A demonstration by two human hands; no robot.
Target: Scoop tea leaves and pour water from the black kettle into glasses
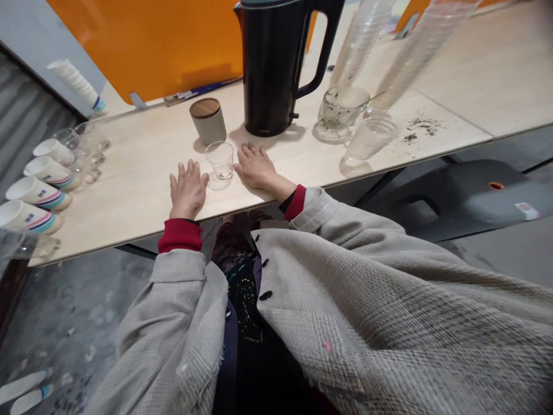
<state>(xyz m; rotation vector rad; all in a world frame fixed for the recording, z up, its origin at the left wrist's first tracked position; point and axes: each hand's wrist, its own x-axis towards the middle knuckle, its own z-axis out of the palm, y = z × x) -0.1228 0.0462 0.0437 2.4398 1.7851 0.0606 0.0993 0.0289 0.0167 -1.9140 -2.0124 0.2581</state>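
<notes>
Even, soft indoor light, fairly bright. Kettle (276,63) throws a faint shadow forward onto the tabletop (142,173), with slight sheen there. Strong wide-angle bending at edges; cup stacks (389,52) stretched. Mostly sharp, corners softer.

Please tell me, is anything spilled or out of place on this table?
Yes. Dark crumbs, perhaps tea leaves, lie scattered on the table, right of the clear plastic cup. Also, two white cups lie on the floor at lower left.

We log one head camera, tilted forward and down, close over left hand (187,190), right hand (256,167) and table (138,161).
</notes>
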